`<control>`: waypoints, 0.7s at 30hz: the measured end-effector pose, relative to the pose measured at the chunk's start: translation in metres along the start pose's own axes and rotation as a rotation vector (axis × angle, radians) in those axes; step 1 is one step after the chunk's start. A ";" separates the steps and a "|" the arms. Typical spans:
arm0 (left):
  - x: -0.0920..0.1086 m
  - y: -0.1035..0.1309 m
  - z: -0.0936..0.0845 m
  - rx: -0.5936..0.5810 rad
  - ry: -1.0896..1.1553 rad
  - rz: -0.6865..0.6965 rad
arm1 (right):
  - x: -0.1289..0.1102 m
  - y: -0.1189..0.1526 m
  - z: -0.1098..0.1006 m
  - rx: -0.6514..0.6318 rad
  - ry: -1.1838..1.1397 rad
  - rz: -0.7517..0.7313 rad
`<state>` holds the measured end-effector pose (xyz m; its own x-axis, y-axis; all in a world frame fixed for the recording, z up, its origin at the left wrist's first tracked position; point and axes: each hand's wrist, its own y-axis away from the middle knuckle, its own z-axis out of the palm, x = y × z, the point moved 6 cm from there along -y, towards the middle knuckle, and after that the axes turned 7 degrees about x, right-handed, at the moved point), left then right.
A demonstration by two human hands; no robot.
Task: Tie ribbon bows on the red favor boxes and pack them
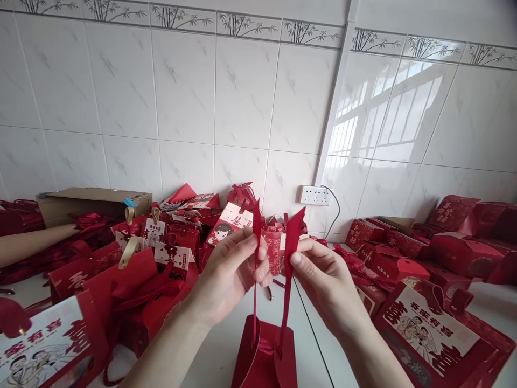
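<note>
A small red gift box [265, 360] stands at the bottom middle of the head view, its upper flaps apart. Two ends of a red ribbon [287, 299] rise out of those flaps. My left hand [236, 264] pinches the left end between thumb and fingers, with the pointed tip sticking up above. The right end is pinched in my right hand [323, 275], its wider slanted tip standing above my thumb. Both ends are held upright and apart, with no knot between them. The lower part of the box lies outside the picture.
Many red gift boxes are heaped on the left, among them a printed box [44, 345]. More red boxes [436, 328] crowd the right. A cardboard carton [95, 202] stands at the back left, near another person's forearm [36, 245]. A power strip [314, 195] hangs on the tiled wall.
</note>
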<state>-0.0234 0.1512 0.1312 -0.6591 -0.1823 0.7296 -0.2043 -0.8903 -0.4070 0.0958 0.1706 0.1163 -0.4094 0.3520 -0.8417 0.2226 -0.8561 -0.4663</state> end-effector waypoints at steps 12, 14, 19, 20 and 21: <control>0.012 -0.013 -0.019 0.144 0.309 0.046 | -0.025 -0.007 -0.023 0.178 -0.219 -0.131; 0.016 -0.012 -0.017 0.126 0.307 0.055 | -0.029 -0.007 -0.025 0.164 -0.168 -0.132; 0.021 -0.007 -0.007 0.106 0.207 0.041 | -0.040 -0.005 -0.029 0.147 -0.082 -0.167; 0.020 -0.007 -0.005 0.091 0.172 0.038 | -0.041 -0.004 -0.029 0.145 -0.077 -0.174; 0.018 -0.008 -0.004 0.076 0.122 0.033 | -0.041 -0.004 -0.029 0.131 -0.066 -0.171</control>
<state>-0.0364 0.1563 0.1452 -0.7486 -0.1644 0.6423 -0.1282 -0.9146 -0.3835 0.1371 0.1707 0.1444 -0.4895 0.4741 -0.7319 0.0299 -0.8297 -0.5574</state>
